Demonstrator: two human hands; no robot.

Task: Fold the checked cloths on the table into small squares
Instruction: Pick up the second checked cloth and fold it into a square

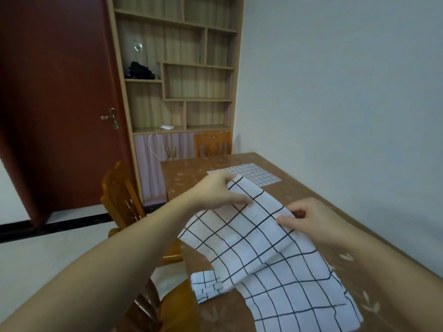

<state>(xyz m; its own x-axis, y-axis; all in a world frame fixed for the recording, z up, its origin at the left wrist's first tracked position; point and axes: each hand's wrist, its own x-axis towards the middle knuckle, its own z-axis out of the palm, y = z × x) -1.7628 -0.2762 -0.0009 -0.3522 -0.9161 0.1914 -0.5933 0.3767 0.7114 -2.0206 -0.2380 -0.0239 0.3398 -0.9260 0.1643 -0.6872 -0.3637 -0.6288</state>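
A large white cloth with black checks [268, 255] is lifted off the brown table [374, 248] at its far end, while its near end lies on the tabletop. My left hand [215, 190] pinches the cloth's far left corner. My right hand [309, 219] pinches its far right edge. A small folded checked cloth [206, 286] lies at the table's near left edge, partly under the large cloth. Another checked cloth with smaller squares [256, 173] lies flat at the far end of the table.
Wooden chairs stand at the table's left side [122, 200] and far end [213, 143]. A wall runs along the right edge of the table. A tall shelf unit [177, 75] and a dark red door [55, 104] stand behind.
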